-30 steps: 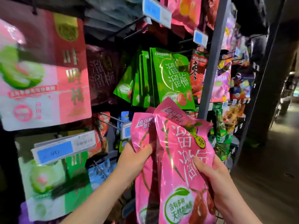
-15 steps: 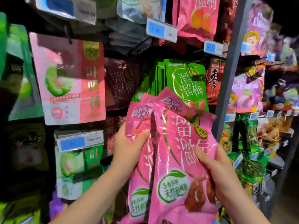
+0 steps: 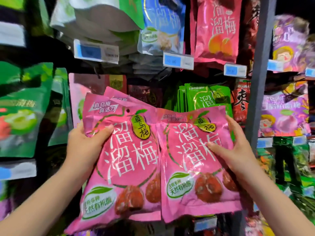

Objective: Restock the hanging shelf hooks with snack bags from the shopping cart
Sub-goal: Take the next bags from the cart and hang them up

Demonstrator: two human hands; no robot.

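Grey metal upright (image 3: 263, 48) right of centre; blue-white price tags (image 3: 178, 61) in rows; dark recesses behind; dim light.

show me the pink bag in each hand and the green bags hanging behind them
left pink bag (image 3: 129, 150): head view, middle of its front, on the white lettering
right pink bag (image 3: 190, 160): head view, middle of its front, beside the thumb
green bags (image 3: 202, 99): head view, face of the front bag

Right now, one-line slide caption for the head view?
Left hand holds a stack of pink bags, right hand another pink bag, side by side before hanging green bags.
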